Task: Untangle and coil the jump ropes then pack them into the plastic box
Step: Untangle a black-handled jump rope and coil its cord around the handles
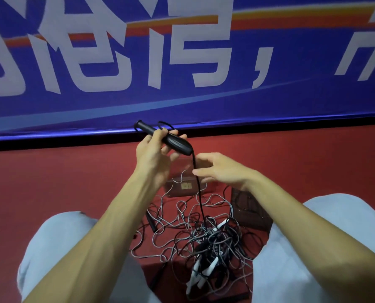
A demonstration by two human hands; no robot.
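Observation:
My left hand (pixel 153 153) grips a black jump-rope handle (pixel 171 142), raised above the floor; a small loop of cord shows by its far end. From the handle's lower end a black cord (pixel 198 184) hangs down into a tangled pile of black and grey jump ropes (pixel 204 235) on the red floor between my knees. My right hand (pixel 219 170) is beside the hanging cord with fingers straight, touching or nearly touching it. White and black handles (pixel 206 267) lie in the pile. A clear plastic box (pixel 183 186) stands beyond the pile, partly hidden by my hands.
A second clear plastic piece, perhaps the lid (pixel 247 206), lies right of the pile under my right forearm. My knees in light trousers (pixel 57 243) flank the ropes. A blue banner (pixel 182 73) with white characters stands close ahead.

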